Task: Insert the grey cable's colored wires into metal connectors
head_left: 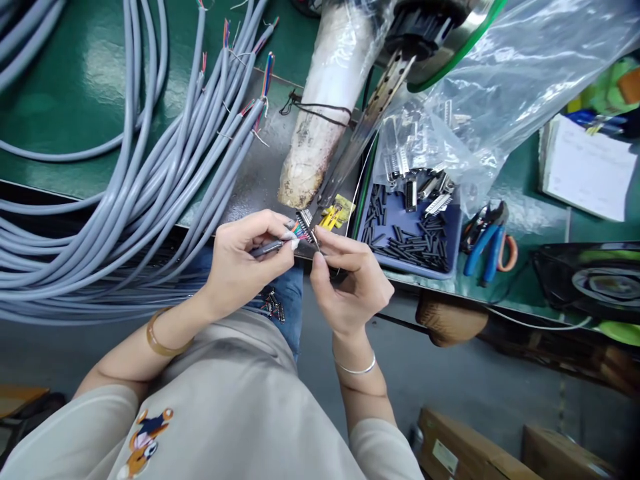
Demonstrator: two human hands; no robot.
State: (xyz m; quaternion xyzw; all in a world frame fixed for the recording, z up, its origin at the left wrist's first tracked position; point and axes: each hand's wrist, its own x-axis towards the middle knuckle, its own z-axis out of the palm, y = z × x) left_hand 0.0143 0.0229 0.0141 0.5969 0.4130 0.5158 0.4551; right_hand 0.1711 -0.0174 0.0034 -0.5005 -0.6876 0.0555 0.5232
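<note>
My left hand (253, 257) is closed in a pinch on a grey cable (267, 249), whose stripped end fans out into thin coloured wires (300, 230). These wires meet a multi-pin connector (305, 219) just beyond the fingertips. On the connector's other side, my right hand (353, 277) pinches a thin silvery strand, seemingly solder wire (316, 241), between thumb and forefinger. Its tip is close to the pins; contact cannot be made out. Above the connector, a slotted metal soldering iron (367, 113) points down toward it, beside a plastic-wrapped white roll (327, 87).
Many grey cables (165, 180) spread across the bench on the left. A blue tray (453, 257) holds black tubes and metal connectors, partly under clear plastic (505, 87). Blue-handled pliers (483, 247), papers (585, 167) and a black device (595, 277) are on the right. Several connectors (274, 307) rest on my lap.
</note>
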